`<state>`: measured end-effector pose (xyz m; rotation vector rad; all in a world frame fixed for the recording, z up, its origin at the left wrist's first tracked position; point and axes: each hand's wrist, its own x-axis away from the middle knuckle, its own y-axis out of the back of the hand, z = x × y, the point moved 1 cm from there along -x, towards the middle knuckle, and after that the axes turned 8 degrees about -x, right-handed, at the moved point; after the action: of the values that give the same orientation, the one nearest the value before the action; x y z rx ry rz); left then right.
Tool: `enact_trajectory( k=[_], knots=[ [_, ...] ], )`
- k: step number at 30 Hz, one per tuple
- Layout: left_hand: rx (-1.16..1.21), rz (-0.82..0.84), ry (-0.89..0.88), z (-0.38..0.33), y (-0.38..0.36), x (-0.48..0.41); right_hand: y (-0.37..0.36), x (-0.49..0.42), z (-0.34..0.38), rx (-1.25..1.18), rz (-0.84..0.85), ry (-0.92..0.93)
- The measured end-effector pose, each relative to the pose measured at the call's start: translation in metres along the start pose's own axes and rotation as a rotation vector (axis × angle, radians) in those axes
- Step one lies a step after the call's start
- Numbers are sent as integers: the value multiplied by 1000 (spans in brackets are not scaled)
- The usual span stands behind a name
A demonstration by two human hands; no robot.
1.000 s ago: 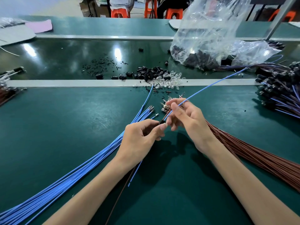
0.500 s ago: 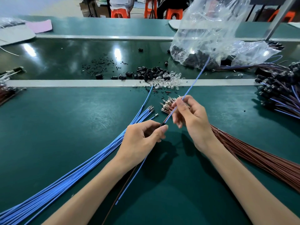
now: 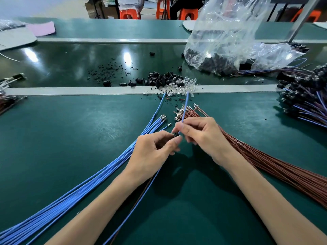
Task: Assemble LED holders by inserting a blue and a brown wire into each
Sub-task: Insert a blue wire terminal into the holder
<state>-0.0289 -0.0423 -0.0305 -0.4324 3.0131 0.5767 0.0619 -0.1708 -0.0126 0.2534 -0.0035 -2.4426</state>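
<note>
Broadly, a green table (image 3: pixel 53 138) carries a clear plastic bag (image 3: pixel 221 32) at the far right, a bundle of blue wires (image 3: pixel 99 179) fanned at the left and a bundle of brown wires (image 3: pixel 276 172) at the right. Between them the right hand (image 3: pixel 203 137) pinches a single blue wire (image 3: pixel 184 112) that slants away from the person. The left hand (image 3: pixel 152 152) pinches a small black LED holder (image 3: pixel 176 134) at that wire's near end.
</note>
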Motion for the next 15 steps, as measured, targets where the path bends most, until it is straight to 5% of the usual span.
enact_trajectory(
  k=[2,7,15],
  knots=[
    [2,6,-3,0,0,0,-1,0,0,-1,45,-38],
    [-10,-12,-2,0,0,0,6,-3,1,-167,-152,37],
    [24,-27,-15,-1,0,0,4,-1,0,-41,15,-65]
  ],
)
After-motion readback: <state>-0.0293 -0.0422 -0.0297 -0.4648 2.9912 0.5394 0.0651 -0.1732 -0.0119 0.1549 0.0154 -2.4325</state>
